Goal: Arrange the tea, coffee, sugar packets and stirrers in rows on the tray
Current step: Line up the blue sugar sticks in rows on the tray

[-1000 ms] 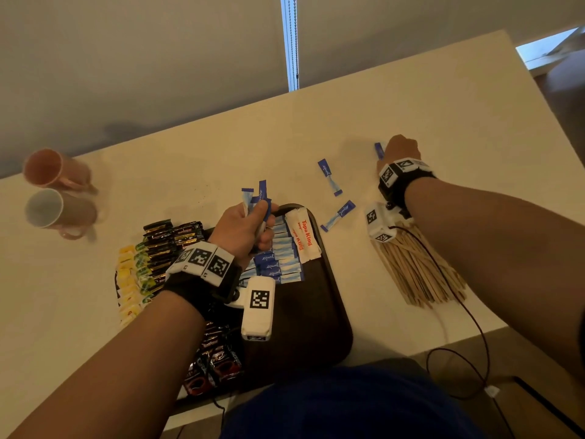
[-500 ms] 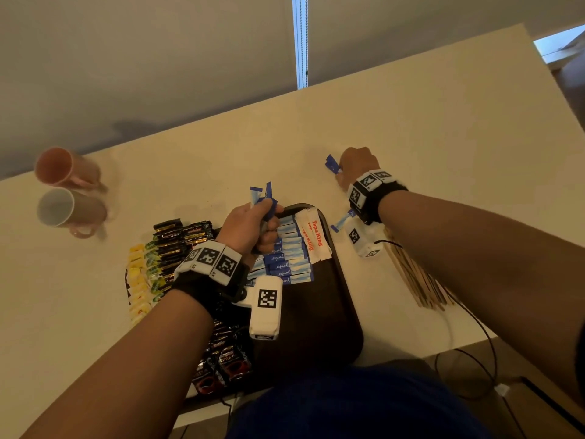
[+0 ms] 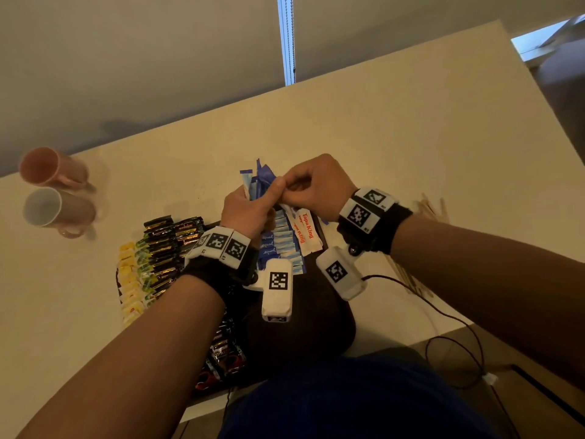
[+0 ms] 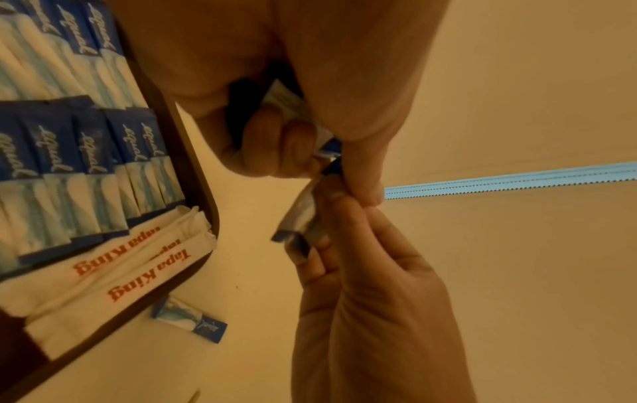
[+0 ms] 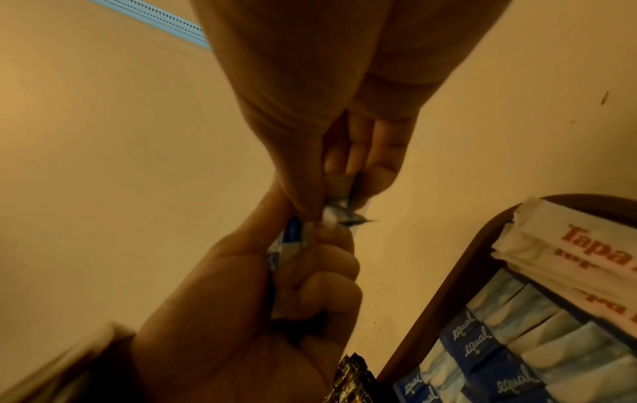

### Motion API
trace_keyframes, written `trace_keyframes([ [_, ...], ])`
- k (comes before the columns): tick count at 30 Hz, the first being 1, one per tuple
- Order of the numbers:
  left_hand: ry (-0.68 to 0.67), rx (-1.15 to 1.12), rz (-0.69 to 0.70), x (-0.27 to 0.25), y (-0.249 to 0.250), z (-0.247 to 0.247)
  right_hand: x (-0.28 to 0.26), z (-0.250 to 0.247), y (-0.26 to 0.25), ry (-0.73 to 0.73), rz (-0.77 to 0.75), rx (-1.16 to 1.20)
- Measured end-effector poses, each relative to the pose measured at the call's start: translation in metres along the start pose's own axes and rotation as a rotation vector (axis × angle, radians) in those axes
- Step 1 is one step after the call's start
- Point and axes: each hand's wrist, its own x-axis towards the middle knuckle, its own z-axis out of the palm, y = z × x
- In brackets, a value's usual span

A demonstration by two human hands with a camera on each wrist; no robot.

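Observation:
Above the far edge of the dark brown tray (image 3: 304, 331), my left hand (image 3: 267, 196) grips a bunch of blue sugar packets (image 3: 257, 182) upright in its fist. My right hand (image 3: 292, 188) meets it fingertip to fingertip and pinches blue packets (image 4: 300, 218) against the bunch. In the right wrist view the pinched packets (image 5: 339, 208) sit just above the left fist's bundle (image 5: 288, 245). On the tray lie rows of blue "equal" packets (image 3: 280, 245) and white "Tapa King" packets (image 3: 305, 231). Black coffee sachets (image 3: 171, 237) and yellow tea bags (image 3: 131, 280) line the left side.
Wooden stirrers (image 3: 433, 207) lie on the table to the right, mostly behind my right wrist. One loose blue packet (image 4: 189, 321) lies on the table beside the tray corner. Two mugs (image 3: 50, 188) lie on their sides at far left. A cable (image 3: 443, 315) hangs off the near table edge.
My right hand has swept left across the table, taken up the loose blue packets and brought them to the bunch in my left hand. The left hand has stayed above the tray.

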Motion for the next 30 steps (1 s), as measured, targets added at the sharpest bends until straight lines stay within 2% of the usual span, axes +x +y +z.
trace_keyframes([
  [2,-0.001,-0.044,0.007,-0.003,0.004,0.004,-0.004,0.001,-0.002,0.018,0.003,0.041],
  [5,0.018,-0.029,0.004,-0.003,0.008,0.003,-0.008,-0.004,-0.005,-0.042,0.030,0.104],
  [7,0.020,-0.022,-0.009,-0.004,0.007,0.000,-0.007,-0.013,0.001,-0.018,0.059,0.158],
  [8,0.027,-0.036,-0.017,-0.004,0.006,-0.002,-0.004,-0.020,0.008,0.031,0.083,0.104],
  [10,0.051,-0.071,-0.041,-0.006,0.004,-0.008,0.005,-0.035,0.031,0.063,0.128,-0.252],
  [12,0.045,-0.095,-0.057,-0.008,0.001,-0.013,0.009,-0.041,0.055,-0.106,0.210,-0.631],
  [13,0.038,-0.098,-0.062,-0.009,-0.001,-0.016,0.009,-0.040,0.066,-0.216,0.243,-0.748],
  [15,0.049,-0.095,-0.069,-0.014,-0.003,-0.021,0.007,-0.034,0.080,-0.331,0.234,-0.897],
  [19,0.071,-0.122,-0.079,-0.024,-0.006,-0.035,0.005,-0.026,0.082,-0.315,0.167,-1.029],
  [22,0.070,-0.127,-0.070,-0.029,-0.012,-0.045,0.005,-0.031,0.080,-0.277,0.217,-0.959],
  [27,0.086,-0.131,-0.057,-0.041,-0.022,-0.063,0.004,-0.034,0.057,0.016,0.191,-0.530],
  [30,0.087,-0.135,-0.042,-0.049,-0.025,-0.072,0.000,-0.020,0.032,0.014,0.169,-0.396],
])
